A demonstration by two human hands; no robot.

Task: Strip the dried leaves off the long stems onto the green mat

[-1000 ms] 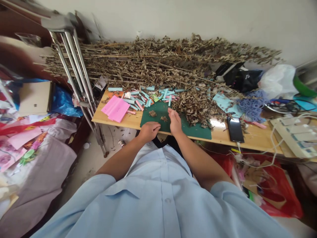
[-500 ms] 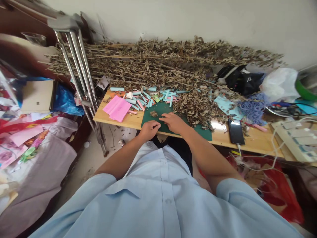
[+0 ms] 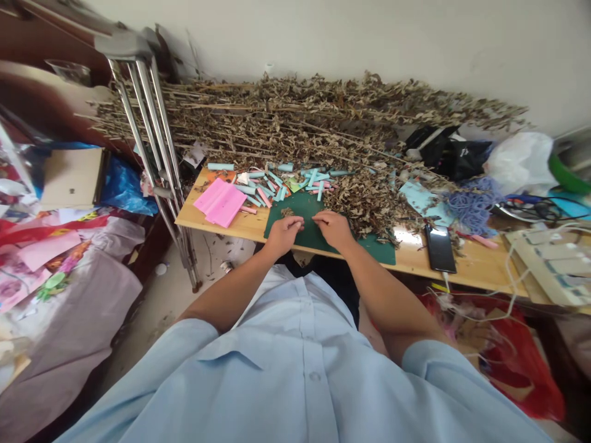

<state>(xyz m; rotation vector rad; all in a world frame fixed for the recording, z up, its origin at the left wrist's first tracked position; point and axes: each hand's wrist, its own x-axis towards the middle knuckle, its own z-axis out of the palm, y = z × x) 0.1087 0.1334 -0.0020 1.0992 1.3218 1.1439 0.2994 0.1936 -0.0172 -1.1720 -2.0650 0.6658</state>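
Observation:
Over the green mat [image 3: 310, 206], my left hand [image 3: 284, 236] has its fingers curled and pressed together near the front edge. Whatever lies in that pinch is too small to make out. Just to its right, my right hand [image 3: 333, 229] is closed too, thumb against fingers, its contents hidden. A gap separates the two hands. A small clump of dried leaf [image 3: 288, 212] rests on the mat just beyond my left hand. To the right of my right hand spreads a heap of dried leaves [image 3: 369, 200].
Pink paper sheets [image 3: 220, 202] and several blue and pink paper rolls [image 3: 259, 188] lie at the left. Long dried stalks [image 3: 286, 117] line the wall. A phone [image 3: 440, 247] and a power strip [image 3: 551, 266] sit rightward. Metal crutches [image 3: 150, 123] lean at the left end.
My right hand has moved slightly right and its extended fingers have curled in. My left hand has shifted slightly up toward the leaf clump, partly covering it.

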